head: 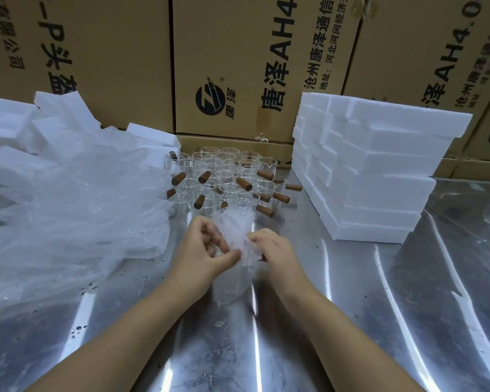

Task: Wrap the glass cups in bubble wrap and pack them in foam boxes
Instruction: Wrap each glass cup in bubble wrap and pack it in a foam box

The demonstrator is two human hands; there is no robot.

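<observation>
Both hands meet just in front of the cups (pixel 227 179), which stand clustered on the table (pixel 351 306), wooden handles poking out every way. Left hand (pixel 207 250): fingers curled, thumb and forefinger pinching the near edge of a bubble-wrap sheet (pixel 232 227). Right hand (pixel 275 247): fingers curled over the sheet's other side, gripping it too. Below the hands is a translucent bulge, probably the cup (pixel 229 287) being wrapped; glass is hard to tell from plastic there, and no handle shows. Step in hand, as I judge it: closing the wrap round one cup. To do it well, keep the sheet taut while rolling, cover the handle and the rim, and tuck the loose top end inward so nothing springs open. Hold the bundle low over the table, and clear of the cluster, since a knock could topple the glass. Foam boxes (pixel 379 171) are stacked right of the cups, within reach for packing. Wrap pile (pixel 68 207) lies left of the cups, with loose foam pieces (pixel 9 123) behind it. Cartons (pixel 238 66) wall off the back, behind the cups.
</observation>
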